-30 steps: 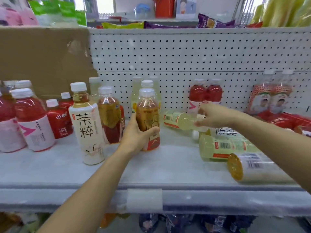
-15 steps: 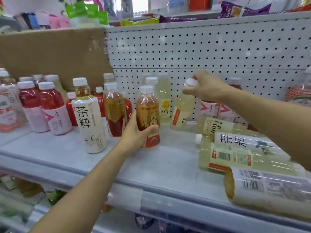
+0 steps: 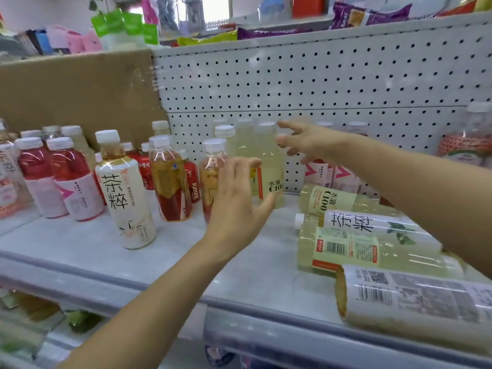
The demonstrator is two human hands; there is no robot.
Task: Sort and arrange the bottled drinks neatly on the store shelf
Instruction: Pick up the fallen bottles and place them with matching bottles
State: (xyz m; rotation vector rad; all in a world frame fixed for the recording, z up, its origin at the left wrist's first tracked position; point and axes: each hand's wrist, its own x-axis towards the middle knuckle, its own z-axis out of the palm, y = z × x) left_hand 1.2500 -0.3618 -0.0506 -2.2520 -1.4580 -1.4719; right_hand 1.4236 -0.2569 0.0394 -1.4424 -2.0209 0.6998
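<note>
**Two open hands beside an upright pale bottle on a store shelf**

A pale bottle (image 3: 270,166) stands upright on the shelf (image 3: 159,251), close to the pegboard (image 3: 319,83) behind it. The right hand (image 3: 306,142) hovers just right of its neck, fingers spread, holding nothing. The left hand (image 3: 237,198) is just in front of it and to its left, fingers also spread, covering much of an orange bottle (image 3: 210,166). Blur hides whether the thumb touches the pale bottle's base. Further left of the pale bottle stand an amber bottle (image 3: 167,182), a white tea bottle (image 3: 125,198) and red bottles (image 3: 69,177). To its right are the lying bottles (image 3: 346,246), four on their sides, the nearest at the shelf's front edge.
</note>
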